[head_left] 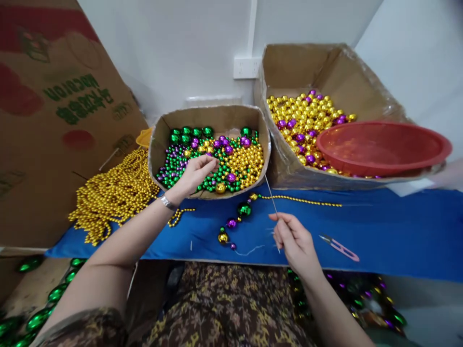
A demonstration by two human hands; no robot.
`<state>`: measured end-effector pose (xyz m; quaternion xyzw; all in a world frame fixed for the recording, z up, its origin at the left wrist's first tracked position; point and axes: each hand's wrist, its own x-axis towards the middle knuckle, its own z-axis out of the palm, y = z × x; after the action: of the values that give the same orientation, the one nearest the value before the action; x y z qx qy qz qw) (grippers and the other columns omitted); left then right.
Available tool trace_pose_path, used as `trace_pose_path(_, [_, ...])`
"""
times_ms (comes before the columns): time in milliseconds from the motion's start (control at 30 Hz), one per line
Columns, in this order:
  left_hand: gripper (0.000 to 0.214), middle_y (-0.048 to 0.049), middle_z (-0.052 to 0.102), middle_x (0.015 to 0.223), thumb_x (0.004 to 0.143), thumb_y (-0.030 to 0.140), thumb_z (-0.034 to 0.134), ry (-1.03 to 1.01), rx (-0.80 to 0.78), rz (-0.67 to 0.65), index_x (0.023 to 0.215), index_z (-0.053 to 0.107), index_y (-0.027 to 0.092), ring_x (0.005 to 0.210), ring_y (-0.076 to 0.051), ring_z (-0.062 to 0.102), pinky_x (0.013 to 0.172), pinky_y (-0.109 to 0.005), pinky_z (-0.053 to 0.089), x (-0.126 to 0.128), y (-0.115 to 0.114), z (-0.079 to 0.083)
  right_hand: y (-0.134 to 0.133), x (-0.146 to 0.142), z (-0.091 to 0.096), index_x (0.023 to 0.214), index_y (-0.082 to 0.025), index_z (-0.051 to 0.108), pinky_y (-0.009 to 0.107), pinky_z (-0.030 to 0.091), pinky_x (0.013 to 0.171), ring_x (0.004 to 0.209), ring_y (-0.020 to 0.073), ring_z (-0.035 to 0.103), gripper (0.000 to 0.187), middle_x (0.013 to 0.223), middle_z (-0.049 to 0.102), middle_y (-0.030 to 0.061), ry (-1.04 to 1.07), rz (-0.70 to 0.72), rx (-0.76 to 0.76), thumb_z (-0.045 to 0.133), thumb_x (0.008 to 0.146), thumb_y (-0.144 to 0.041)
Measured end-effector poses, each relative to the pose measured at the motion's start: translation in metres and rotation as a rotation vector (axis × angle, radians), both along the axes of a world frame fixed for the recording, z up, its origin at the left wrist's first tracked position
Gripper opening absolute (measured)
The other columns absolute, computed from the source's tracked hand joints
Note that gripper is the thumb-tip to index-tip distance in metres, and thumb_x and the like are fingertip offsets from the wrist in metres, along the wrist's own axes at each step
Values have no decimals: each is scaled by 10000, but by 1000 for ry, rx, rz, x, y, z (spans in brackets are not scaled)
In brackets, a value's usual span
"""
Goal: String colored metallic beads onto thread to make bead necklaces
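My left hand is over the smaller cardboard box, its thumb and fingers pressed together; whatever they hold, if anything, is too small to make out. Green, purple and gold beads fill the bottom of that box. Between the thumb and fingers of my right hand is a long thin needle, pointing up toward the box's right corner. On the blue cloth between the hands lies a strand of mixed beads, leading into a row of small gold beads. A thin thread trails from its near end.
Pink thread snips lie right of my right hand. A larger box of gold and purple beads carries a red basin. Gold bead strands are heaped at the left, beside a tall printed carton. Green beads hang below.
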<state>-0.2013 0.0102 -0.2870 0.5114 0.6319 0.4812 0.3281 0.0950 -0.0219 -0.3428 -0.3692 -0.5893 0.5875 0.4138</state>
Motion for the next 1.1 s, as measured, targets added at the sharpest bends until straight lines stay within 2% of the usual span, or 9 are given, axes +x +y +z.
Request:
trace_pose_path(67, [312, -44, 652, 757, 875, 456, 536, 141, 37, -77, 820, 634, 165, 698, -143, 587, 655, -278, 474, 15, -23, 2, 1, 1, 1, 1047, -202, 594, 210, 375, 458, 492, 80, 423, 244, 582, 428, -65, 23, -7, 6, 502, 950, -406])
trace_pose_path(167, [251, -41, 673, 796, 904, 396, 529, 368, 35, -400, 871, 666, 188, 731, -155, 605, 704, -295, 481, 40, -55, -6, 0, 0, 4, 1036, -207, 594, 209, 362, 454, 486, 72, 417, 235, 590, 435, -66, 27, -21, 5, 502, 952, -405])
trace_pose_path(333, [363, -126, 658, 1062, 882, 410, 572, 710, 104, -775, 1145, 599, 162, 1000, -246, 595, 864, -375, 479, 69, -88, -70, -4, 0, 20, 1018, -208, 590, 224, 349, 449, 490, 72, 414, 239, 626, 473, -51, 52, -72, 48, 517, 938, -421])
trace_pose_path(433, [264, -137, 644, 1080, 914, 246, 521, 951, 130, -809, 1160, 580, 169, 1056, -248, 566, 923, -396, 442, 76, -95, -104, -1, 8, 40, 976, -221, 598, 227, 338, 451, 473, 62, 389, 214, 618, 460, -59, 107, -191, 112, 569, 906, -421])
trace_pose_path(567, [233, -113, 649, 1052, 924, 112, 447, 1149, 183, -816, 1091, 590, 189, 1025, -221, 574, 925, -388, 431, 72, -91, -120, 12, 27, 75, 896, -220, 616, 237, 303, 443, 439, 63, 343, 159, 541, 403, -80, 238, -413, 241, 658, 855, -368])
trace_pose_path(733, [263, -146, 638, 1124, 920, 93, 426, 1280, 173, -643, 1112, 597, 150, 1124, -261, 560, 933, -416, 443, 48, -72, -126, 22, 47, 106, 852, -231, 627, 271, 219, 437, 426, 94, 287, 100, 491, 369, -77, 304, -664, 390, 674, 857, -319])
trace_pose_path(867, [344, -167, 584, 1281, 923, 199, 469, 1248, 164, -536, 1254, 545, 142, 1214, -295, 521, 957, -440, 455, 35, -72, -121, 23, 48, 104, 813, -250, 628, 281, 185, 437, 423, 104, 251, 119, 471, 359, -74, 317, -708, 361, 705, 827, -339])
trace_pose_path(1033, [272, -92, 688, 951, 951, 342, 459, 998, 278, -613, 1076, 627, 169, 841, -190, 634, 734, -317, 507, 36, -76, -73, 23, 37, 76, 886, -199, 651, 262, 291, 444, 428, 80, 344, 148, 503, 420, -74, 289, -565, 303, 692, 832, -330])
trace_pose_path(1100, [249, -56, 674, 815, 951, 346, 460, 887, 276, -493, 970, 651, 187, 745, -164, 614, 687, -292, 485, 28, -60, -47, 23, 32, 63, 912, -194, 658, 247, 314, 469, 471, 74, 359, 176, 539, 428, -65, 274, -513, 220, 684, 841, -353])
